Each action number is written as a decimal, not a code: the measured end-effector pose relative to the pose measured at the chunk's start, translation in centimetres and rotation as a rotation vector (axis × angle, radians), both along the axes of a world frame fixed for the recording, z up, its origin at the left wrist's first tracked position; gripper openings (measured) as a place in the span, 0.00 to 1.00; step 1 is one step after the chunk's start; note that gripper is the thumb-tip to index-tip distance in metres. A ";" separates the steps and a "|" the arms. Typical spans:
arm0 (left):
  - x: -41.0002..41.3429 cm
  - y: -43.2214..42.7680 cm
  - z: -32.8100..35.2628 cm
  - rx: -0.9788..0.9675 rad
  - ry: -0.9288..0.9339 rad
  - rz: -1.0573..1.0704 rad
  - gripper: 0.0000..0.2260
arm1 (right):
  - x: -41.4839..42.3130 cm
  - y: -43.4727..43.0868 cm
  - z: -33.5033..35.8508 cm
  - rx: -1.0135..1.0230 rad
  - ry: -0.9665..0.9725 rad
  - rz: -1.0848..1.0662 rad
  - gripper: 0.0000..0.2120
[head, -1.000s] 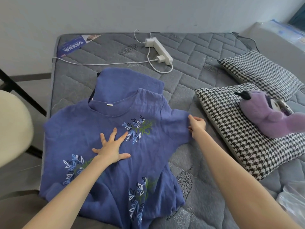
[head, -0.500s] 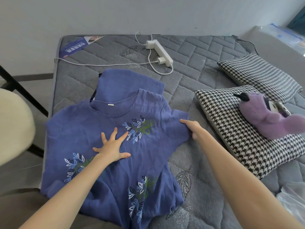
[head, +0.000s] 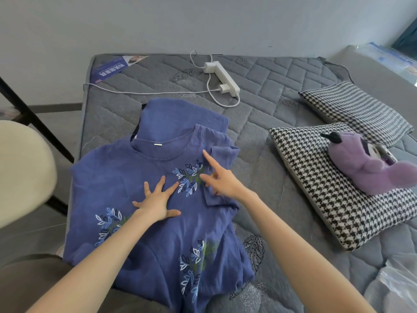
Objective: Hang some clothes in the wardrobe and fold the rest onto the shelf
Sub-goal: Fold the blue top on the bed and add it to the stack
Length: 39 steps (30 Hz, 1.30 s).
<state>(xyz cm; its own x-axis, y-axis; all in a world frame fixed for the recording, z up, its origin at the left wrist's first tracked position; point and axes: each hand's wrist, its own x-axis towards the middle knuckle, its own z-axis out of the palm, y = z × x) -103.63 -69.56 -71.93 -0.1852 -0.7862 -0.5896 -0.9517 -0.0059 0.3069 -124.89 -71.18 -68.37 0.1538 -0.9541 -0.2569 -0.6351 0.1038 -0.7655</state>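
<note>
L hand (head: 158,204): grip wide open, fingers spread flat, palm pressing on the front of the blue shirt (head: 117,177), holding nothing. R hand (head: 222,180): index and thumb straight & apart, nothing pinched btwn them. Its other fingers bend down toward the cloth, and I can't tell if they have hold of any. This hand sits over the shirt's sleeve (head: 222,154), which lies folded in across the chest, its edge just beside the upper leaf print (head: 188,177).

Shirt lies spread front-up on the bed (head: 270,105), close to the left edge, neck toward the wall and hem toward the near edge. A 2nd blue garment (head: 180,114) lies under the collar, sticking out toward the far edge.

Near the far edge is a white power strip (head: 222,76) w/ a plug in it, and a cable (head: 146,92) runs from it to the left edge. A blue label (head: 112,68) is at the far left corner. On the right side lie 2 checked pillows, a near one (head: 316,188) and a far one (head: 356,109), close together. A purple plush toy (head: 365,170) rests on the near pillow. Clear plastic bag (head: 397,288) at the near right corner. A cream chair (head: 20,168) stands just off the left edge.
</note>
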 end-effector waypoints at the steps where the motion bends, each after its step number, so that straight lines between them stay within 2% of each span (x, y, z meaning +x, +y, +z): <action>1: 0.1 0.0 0.0 0.001 -0.004 -0.007 0.41 | 0.1 0.2 -0.1 -0.048 0.068 -0.008 0.30; 5: 0.3 0.1 0.0 -0.006 0.006 -0.012 0.41 | -0.9 1.2 -0.4 -0.313 0.093 -0.313 0.19; 7: 0.3 0.2 -0.1 -0.014 0.009 -0.013 0.41 | -1.5 1.8 -1.3 -0.362 0.103 -0.339 0.16; 9: 0.3 0.3 -0.1 -0.023 0.015 -0.017 0.41 | -1.7 2.3 -2.3 -0.334 0.146 -0.238 0.21; 13: 0.5 0.4 -0.3 -0.038 0.022 -0.024 0.40 | -1.7 2.2 -3.8 -0.227 0.399 -0.008 0.44; 15: 0.6 0.5 -0.4 -0.044 0.023 -0.027 0.40 | -1.3 2.0 -3.9 -0.199 0.512 0.091 0.49; 21: 1.0 0.7 -0.5 -0.068 0.028 -0.058 0.39 | -1.0 0.8 -3.0 -0.016 0.629 0.183 0.49; 23: 1.6 0.7 -0.6 -0.067 0.044 -0.074 0.37 | -0.8 0.9 -2.7 -0.057 0.634 0.143 0.46; 25: 2.3 0.6 -0.8 -0.088 0.101 -0.065 0.36 | -0.4 1.3 -2.3 -0.204 0.630 0.050 0.39; 28: 3.6 0.5 -0.4 -0.247 0.272 0.059 0.30 | 1.1 1.8 -1.3 -0.409 0.540 -0.020 0.27; 31: 5.5 0.7 0.7 -0.433 0.361 0.259 0.20 | 3.4 1.8 -0.3 -0.510 0.427 0.004 0.21; 35: 10.0 1.2 1.0 -0.551 0.436 0.565 0.11 | 7.5 1.3 0.3 -0.513 0.358 0.064 0.18; 39: 14.5 2.0 0.1 -0.617 0.408 0.882 0.09 | 11.9 0.8 -0.2 -0.453 0.350 0.217 0.18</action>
<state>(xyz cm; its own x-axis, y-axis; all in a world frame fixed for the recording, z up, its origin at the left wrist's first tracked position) -89.14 -67.53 -71.79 0.4843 -0.8711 -0.0819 -0.5202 -0.3619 0.7736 -112.99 -70.35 -68.55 0.3366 -0.9366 0.0971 -0.8269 -0.3434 -0.4454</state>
